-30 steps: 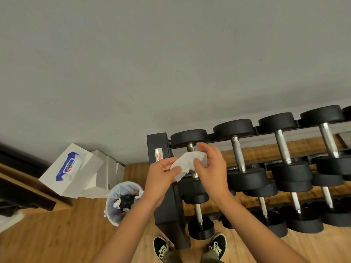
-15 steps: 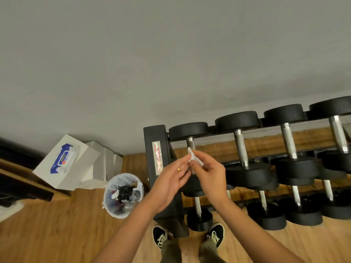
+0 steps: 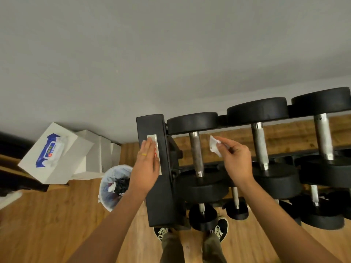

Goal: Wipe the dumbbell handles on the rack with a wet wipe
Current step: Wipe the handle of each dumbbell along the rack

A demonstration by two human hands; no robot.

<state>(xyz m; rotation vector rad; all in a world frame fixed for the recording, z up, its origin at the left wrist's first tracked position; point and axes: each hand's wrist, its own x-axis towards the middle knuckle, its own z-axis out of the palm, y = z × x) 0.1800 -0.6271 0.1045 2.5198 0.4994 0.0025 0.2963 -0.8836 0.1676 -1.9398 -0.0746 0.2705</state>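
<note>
- Hands: my left hand (image 3: 147, 168) rests flat on rack (image 3: 161, 196); right hand (image 3: 235, 160) pinches wet wipe (image 3: 214, 148), just beside nearest dumbbell handle (image 3: 196, 152).
- I'd wrap wipe round handle, rub full length.

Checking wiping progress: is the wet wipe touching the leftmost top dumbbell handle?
Apart. The head view shows a clear gap between the wet wipe and the handle.

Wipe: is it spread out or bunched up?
Bunched up: the wipe is a small white wad pinched at the right hand's fingertips.
</note>
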